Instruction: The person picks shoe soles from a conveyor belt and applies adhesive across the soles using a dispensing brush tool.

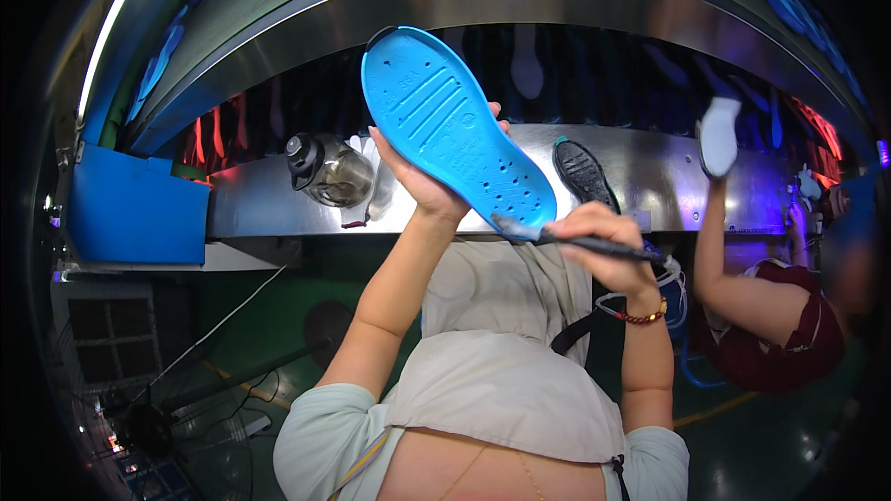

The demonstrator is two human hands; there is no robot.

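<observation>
A bright blue shoe sole point(455, 125) is tilted up above the metal bench, its hollowed side with grooves and small holes facing me. My left hand point(422, 184) holds it from beneath, with fingertips showing past both side edges. Closed round the black handle of a brush point(640, 251) is my right hand point(608, 239). The brush's tip meets the lower end of the sole, close to its rim. A pale tube runs from the back of the handle near my wrist.
On the metal bench point(650, 187) stand a clear jug with a dark lid point(339, 174), a white cloth point(360, 209) beside it, and a black sole point(583, 172). At right, another person's arm point(713, 232) holds up a pale sole point(718, 137). Dim soles fill the opening behind the bench.
</observation>
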